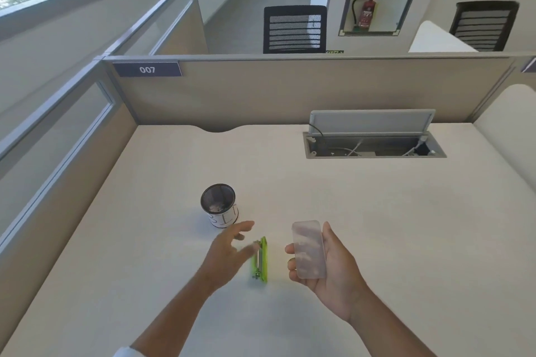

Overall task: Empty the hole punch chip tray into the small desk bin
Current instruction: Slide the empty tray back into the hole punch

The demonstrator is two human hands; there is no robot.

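A small round mesh desk bin (218,203) stands upright on the white desk (377,226), with pale scraps visible at its bottom. In front of it to the right, a green hole punch (260,260) lies on its side on the desk. My left hand (229,252) hovers just left of the punch with fingers spread, blurred, its fingertips at or near the punch's metal parts. My right hand (333,269) holds the translucent chip tray (308,249) upright, right of the punch, with faint whitish marks showing through it.
An open cable hatch (374,136) with wires sits in the desk at the back right. Beige partition walls (261,90) close the desk at the back and left. Beyond them stand two black chairs and a fire extinguisher.
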